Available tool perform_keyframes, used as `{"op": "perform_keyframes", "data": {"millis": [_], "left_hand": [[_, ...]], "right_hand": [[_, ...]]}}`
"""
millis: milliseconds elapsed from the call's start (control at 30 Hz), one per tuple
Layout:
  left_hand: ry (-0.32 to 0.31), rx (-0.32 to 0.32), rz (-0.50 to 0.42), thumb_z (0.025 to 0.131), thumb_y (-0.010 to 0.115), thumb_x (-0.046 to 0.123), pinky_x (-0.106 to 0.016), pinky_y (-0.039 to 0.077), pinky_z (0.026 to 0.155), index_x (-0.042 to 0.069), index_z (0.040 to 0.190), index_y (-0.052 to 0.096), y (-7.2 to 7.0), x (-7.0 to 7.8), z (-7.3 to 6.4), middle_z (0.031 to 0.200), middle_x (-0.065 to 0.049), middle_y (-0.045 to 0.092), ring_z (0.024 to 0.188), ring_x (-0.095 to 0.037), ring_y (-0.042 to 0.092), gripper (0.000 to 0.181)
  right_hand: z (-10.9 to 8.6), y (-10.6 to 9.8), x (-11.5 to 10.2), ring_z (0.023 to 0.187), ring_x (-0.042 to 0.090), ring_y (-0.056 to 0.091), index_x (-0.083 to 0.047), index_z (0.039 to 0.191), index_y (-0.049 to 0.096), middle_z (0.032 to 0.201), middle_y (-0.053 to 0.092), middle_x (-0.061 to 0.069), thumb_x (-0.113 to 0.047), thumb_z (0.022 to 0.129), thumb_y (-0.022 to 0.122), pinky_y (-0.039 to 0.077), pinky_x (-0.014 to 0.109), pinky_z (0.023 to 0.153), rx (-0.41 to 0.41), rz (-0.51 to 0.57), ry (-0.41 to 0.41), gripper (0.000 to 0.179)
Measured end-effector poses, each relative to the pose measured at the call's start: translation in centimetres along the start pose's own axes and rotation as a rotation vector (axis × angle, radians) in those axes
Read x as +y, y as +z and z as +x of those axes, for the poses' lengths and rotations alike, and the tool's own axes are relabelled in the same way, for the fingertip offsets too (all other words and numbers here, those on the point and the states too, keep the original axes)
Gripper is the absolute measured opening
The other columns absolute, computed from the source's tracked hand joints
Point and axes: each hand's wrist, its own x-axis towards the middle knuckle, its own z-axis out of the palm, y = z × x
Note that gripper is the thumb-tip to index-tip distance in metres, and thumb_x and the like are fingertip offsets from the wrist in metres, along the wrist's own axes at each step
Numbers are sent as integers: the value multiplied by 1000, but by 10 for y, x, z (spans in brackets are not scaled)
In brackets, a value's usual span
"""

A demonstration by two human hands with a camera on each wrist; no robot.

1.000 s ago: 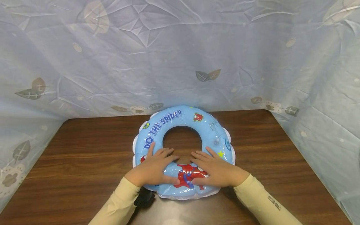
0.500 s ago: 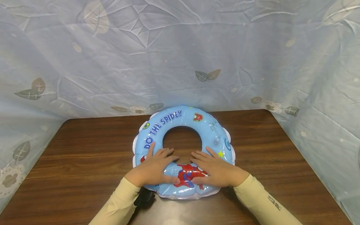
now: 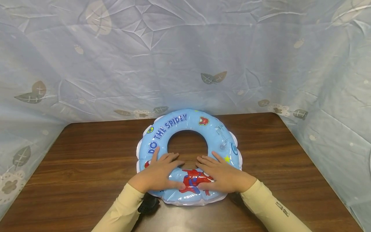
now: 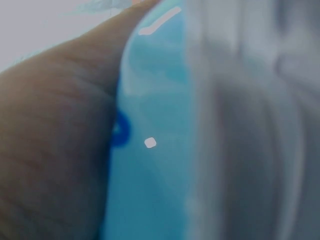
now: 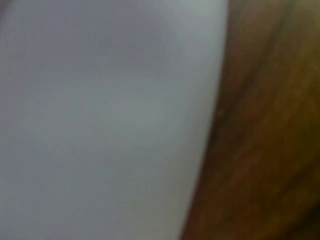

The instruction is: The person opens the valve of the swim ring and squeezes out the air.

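A light blue inflatable swim ring (image 3: 191,120) lies flat on the wooden table, printed with "DO THE SPIDEY" and a red and blue figure. My left hand (image 3: 159,172) rests on its near left part with fingers spread. On the near right part my right hand (image 3: 223,174) lies the same way, fingers extended toward the hole. Both thumbs point inward across the printed figure. In the left wrist view the ring's blue side (image 4: 150,175) bulges beside my palm. A blurred white surface (image 5: 110,120) fills most of the right wrist view.
The dark wood-grain table (image 3: 95,154) extends around the ring on all sides. A pale blue curtain (image 3: 174,58) with leaf prints hangs behind and along both sides. A black device (image 3: 148,204) sits under the left wrist, close to the ring's near edge.
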Motion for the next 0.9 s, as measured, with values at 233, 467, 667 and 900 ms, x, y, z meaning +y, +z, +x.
{"op": "perform_keyframes", "data": {"millis": [233, 467, 667, 900], "left_hand": [[8, 1, -3, 85, 63, 76, -67, -11, 120, 22, 149, 57, 0, 0, 0, 162, -11, 42, 153, -35, 30, 85], [6, 3, 2, 85, 63, 76, -66, -13, 120, 22, 149, 57, 1, 0, 0, 163, -11, 42, 152, -34, 31, 84], [0, -1, 7, 84, 63, 77, -67, -13, 120, 24, 149, 57, 2, -1, 0, 163, -10, 42, 153, -33, 30, 84], [0, 1, 6, 84, 64, 76, -66, -12, 120, 23, 149, 57, 0, 0, 0, 162, -9, 43, 153, -33, 30, 84]], "right_hand": [[0, 0, 0, 159, 27, 19, -12, 160, 40, 170, 29, 6, -71, 96, 51, -3, 53, 127, 0, 2, 2, 88], [0, 1, 0, 159, 28, 19, -12, 160, 39, 170, 29, 6, -71, 95, 51, -3, 53, 127, -5, 3, 3, 89], [0, 1, 1, 159, 28, 19, -13, 161, 39, 170, 28, 6, -71, 95, 51, -3, 53, 127, -4, 4, 2, 89], [0, 0, -1, 158, 27, 20, -12, 160, 39, 170, 29, 6, -71, 95, 52, -2, 53, 127, -5, 0, 4, 89]]}}
